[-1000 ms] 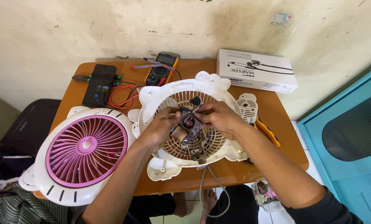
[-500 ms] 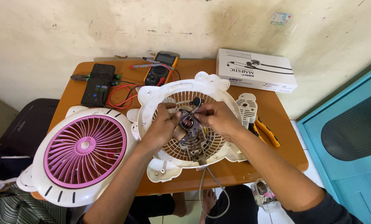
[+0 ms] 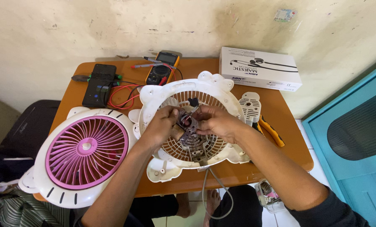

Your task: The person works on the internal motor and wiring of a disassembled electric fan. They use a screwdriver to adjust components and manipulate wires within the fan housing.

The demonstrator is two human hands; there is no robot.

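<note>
- Both hands, left hand (image 3: 162,126) and right hand (image 3: 215,122), closed around a small motor (image 3: 189,128) over the white fan housing (image 3: 154,98).
- Beyond the right hand, a flat white rectangular box (image 3: 261,68) lay on the tabletop (image 3: 289,147).

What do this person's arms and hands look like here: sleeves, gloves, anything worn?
Both hands are bare: no gloves on the left hand or the right hand, and no rings or watch show. The forearms are uncovered. A dark, near-black sleeve covers the right upper arm; none shows on the left.
</note>
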